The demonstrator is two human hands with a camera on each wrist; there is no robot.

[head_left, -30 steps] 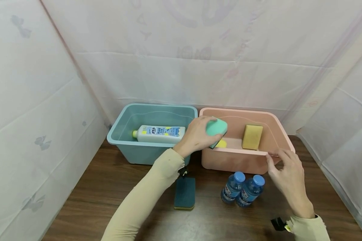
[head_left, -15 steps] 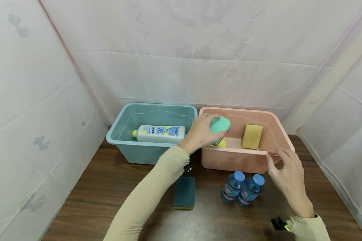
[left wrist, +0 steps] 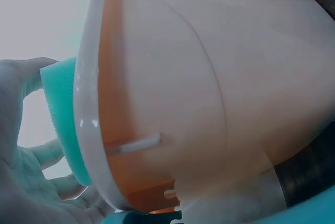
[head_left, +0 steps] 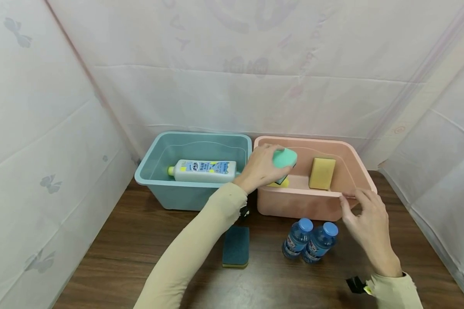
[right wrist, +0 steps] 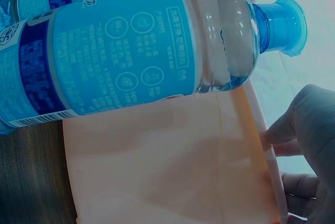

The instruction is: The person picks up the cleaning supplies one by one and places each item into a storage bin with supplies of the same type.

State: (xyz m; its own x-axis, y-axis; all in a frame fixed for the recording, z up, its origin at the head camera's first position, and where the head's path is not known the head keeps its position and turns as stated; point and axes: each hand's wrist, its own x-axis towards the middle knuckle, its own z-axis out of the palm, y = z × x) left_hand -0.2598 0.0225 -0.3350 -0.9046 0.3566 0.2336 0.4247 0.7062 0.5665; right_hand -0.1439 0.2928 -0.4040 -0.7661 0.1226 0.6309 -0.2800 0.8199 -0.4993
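a green sponge with a dark underside is tilted above the near left part of the pink bin, pinched between the thumb and fingers of the left hand. just below it, partly hidden, a yellow item shows inside the bin. farther right in the bin, a yellow sponge leans against the far wall. the right hand grips the near rim toward its right end, thumb on the outside. in front of that bin two blue-capped bottles stand side by side on the wooden table. to the left, a blue bin holds a white bottle lying on its side, its yellow cap to the left. nearer, a dark green sponge lies flat. pale printed sheeting rises behind.
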